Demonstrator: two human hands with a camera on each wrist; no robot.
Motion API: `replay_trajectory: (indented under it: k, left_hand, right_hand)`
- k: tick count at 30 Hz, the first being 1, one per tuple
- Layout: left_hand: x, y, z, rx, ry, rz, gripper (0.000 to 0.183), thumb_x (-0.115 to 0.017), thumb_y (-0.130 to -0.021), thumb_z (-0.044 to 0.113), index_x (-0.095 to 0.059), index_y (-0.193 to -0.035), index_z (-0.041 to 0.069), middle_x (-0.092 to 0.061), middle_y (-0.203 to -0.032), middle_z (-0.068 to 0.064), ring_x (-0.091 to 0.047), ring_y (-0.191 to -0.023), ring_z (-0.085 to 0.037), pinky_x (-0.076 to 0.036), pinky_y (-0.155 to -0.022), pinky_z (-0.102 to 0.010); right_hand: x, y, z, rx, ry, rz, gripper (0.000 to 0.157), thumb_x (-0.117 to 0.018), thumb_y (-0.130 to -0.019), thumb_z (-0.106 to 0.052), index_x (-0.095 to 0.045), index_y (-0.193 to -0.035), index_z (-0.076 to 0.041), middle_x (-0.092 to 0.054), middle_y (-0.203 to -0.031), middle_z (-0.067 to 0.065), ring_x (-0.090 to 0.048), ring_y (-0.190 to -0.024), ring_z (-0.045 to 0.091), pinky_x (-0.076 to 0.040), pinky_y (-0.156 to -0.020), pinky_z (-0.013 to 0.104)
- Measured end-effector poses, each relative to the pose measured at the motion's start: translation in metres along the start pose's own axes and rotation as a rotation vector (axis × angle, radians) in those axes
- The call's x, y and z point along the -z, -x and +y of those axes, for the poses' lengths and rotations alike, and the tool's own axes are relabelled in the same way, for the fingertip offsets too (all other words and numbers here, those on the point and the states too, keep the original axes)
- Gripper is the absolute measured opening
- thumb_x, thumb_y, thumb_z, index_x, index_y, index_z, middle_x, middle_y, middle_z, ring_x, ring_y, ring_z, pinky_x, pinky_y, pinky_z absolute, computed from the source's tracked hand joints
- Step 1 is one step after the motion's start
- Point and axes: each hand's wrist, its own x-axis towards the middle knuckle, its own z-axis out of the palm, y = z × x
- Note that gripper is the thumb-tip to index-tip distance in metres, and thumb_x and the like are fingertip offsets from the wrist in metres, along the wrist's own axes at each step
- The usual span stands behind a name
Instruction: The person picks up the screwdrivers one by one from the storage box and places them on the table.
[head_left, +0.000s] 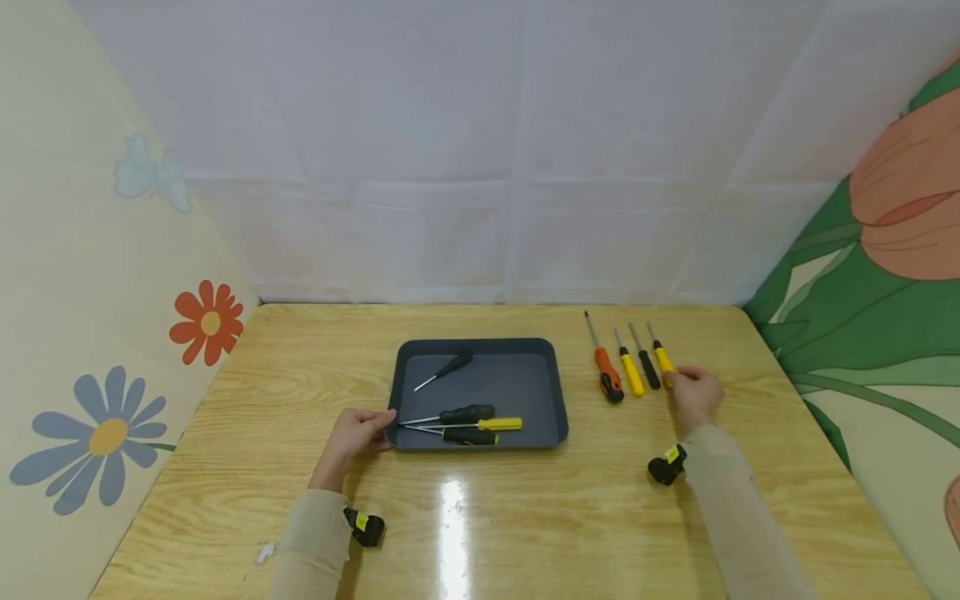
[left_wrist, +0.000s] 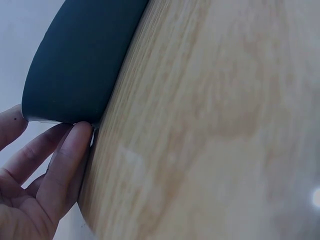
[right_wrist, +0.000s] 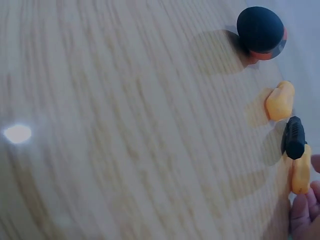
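My left hand (head_left: 362,432) grips the dark grey tray (head_left: 487,342) at its front left corner, thumb over the rim. In the left wrist view, fingers (left_wrist: 71,150) press against the tray's outer wall (left_wrist: 75,65). The right hand (head_left: 695,394) pinches the handle end of a yellow-and-black screwdriver (head_left: 662,354), the rightmost of a row on the table. Left of it lie a thin black screwdriver (head_left: 648,369), another yellow screwdriver (head_left: 631,372) and a larger orange-and-black one (head_left: 607,371). In the right wrist view, fingertips meet the pinched yellow handle (right_wrist: 301,172).
Inside the tray, a small black screwdriver (head_left: 454,364) lies near the back. Toward its front are a black-handled screwdriver (head_left: 468,413), a yellow-handled one (head_left: 501,424) and a black-and-green one (head_left: 470,437). The wooden table (head_left: 547,517) meets a white cloth backdrop (head_left: 450,233) behind.
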Motion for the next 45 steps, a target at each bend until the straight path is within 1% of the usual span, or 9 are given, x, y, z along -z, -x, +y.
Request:
replay_trajectory:
  k: [7,11,14,19,26,30,33,39,45]
  left_hand:
    - [-0.001,0.0,0.001,-0.005,0.008,0.005,0.031,-0.06,-0.088,0.013,-0.062,-0.097,-0.016,-0.064,-0.072,-0.008,-0.059,-0.058,-0.013,-0.056,-0.058,-0.029]
    - [0.0,0.0,0.0,-0.01,0.006,0.007,0.031,-0.06,-0.088,0.013,-0.062,-0.096,-0.017,-0.063,-0.07,-0.009,-0.06,-0.057,-0.013,-0.055,-0.057,-0.028]
    - [0.0,-0.001,-0.001,-0.014,0.007,0.004,0.03,-0.06,-0.088,0.012,-0.062,-0.096,-0.017,-0.064,-0.071,-0.009,-0.06,-0.057,-0.013,-0.056,-0.057,-0.029]
    - [0.0,-0.001,-0.001,-0.009,0.004,0.006,0.03,-0.06,-0.088,0.012,-0.063,-0.096,-0.016,-0.064,-0.071,-0.008,-0.059,-0.058,-0.013,-0.056,-0.058,-0.029]
    - [0.0,-0.001,-0.001,0.0,0.006,0.01,0.03,-0.06,-0.088,0.013,-0.063,-0.096,-0.016,-0.064,-0.072,-0.008,-0.06,-0.059,-0.013,-0.056,-0.059,-0.029]
    - [-0.001,0.0,-0.001,0.004,0.012,0.016,0.029,-0.06,-0.087,0.012,-0.063,-0.095,-0.016,-0.063,-0.07,-0.008,-0.059,-0.057,-0.013,-0.056,-0.057,-0.028]
    - [-0.001,0.0,-0.001,0.006,0.014,0.024,0.029,-0.06,-0.087,0.012,-0.063,-0.095,-0.016,-0.063,-0.069,-0.008,-0.059,-0.056,-0.013,-0.055,-0.056,-0.028]
    - [-0.001,0.001,0.0,0.007,0.023,0.019,0.029,-0.061,-0.087,0.012,-0.063,-0.095,-0.016,-0.063,-0.069,-0.007,-0.059,-0.056,-0.013,-0.055,-0.057,-0.028]
    - [-0.001,0.002,0.001,0.01,0.018,0.016,0.029,-0.06,-0.087,0.012,-0.063,-0.095,-0.016,-0.063,-0.07,-0.007,-0.059,-0.057,-0.013,-0.056,-0.057,-0.028]
  right_hand:
    - [0.004,-0.001,0.001,-0.017,-0.026,0.004,0.04,-0.049,-0.092,-0.024,-0.052,-0.126,-0.004,-0.049,-0.125,0.013,-0.044,-0.109,0.023,-0.04,-0.087,0.031]
    - [0.008,0.0,-0.001,-0.011,-0.038,-0.001,0.04,-0.05,-0.091,-0.025,-0.053,-0.125,-0.003,-0.05,-0.122,0.012,-0.045,-0.104,0.021,-0.04,-0.073,0.022]
    - [0.01,0.001,-0.003,-0.02,-0.046,-0.003,0.04,-0.052,-0.09,-0.025,-0.054,-0.124,-0.004,-0.05,-0.12,0.01,-0.046,-0.099,0.018,-0.035,-0.063,0.016]
    - [0.012,0.003,-0.006,-0.012,-0.061,-0.006,0.04,-0.054,-0.089,-0.025,-0.055,-0.123,-0.003,-0.051,-0.116,0.009,-0.046,-0.092,0.013,-0.039,-0.067,0.017]
    - [0.015,0.009,-0.012,0.06,-0.087,-0.014,0.039,-0.056,-0.088,-0.024,-0.057,-0.12,-0.001,-0.055,-0.107,0.006,-0.046,-0.082,0.006,-0.04,-0.067,0.016]
    - [0.014,0.003,-0.009,0.099,-0.108,-0.019,0.036,-0.059,-0.087,-0.026,-0.06,-0.115,-0.003,-0.056,-0.1,0.001,-0.048,-0.08,0.005,-0.041,-0.051,0.015]
    - [0.01,-0.011,0.001,0.144,-0.112,-0.041,0.036,-0.061,-0.087,-0.03,-0.062,-0.112,-0.005,-0.057,-0.098,-0.001,-0.049,-0.079,0.005,-0.041,-0.047,0.015]
    - [-0.002,-0.035,0.02,0.217,-0.081,-0.034,0.039,-0.058,-0.088,-0.036,-0.061,-0.115,-0.008,-0.057,-0.098,-0.003,-0.055,-0.076,0.002,-0.047,-0.061,0.011]
    - [-0.009,-0.031,0.02,0.32,-0.148,-0.13,0.038,-0.064,-0.086,-0.03,-0.061,-0.11,-0.001,-0.06,-0.087,-0.005,-0.059,-0.067,0.004,-0.049,-0.054,0.012]
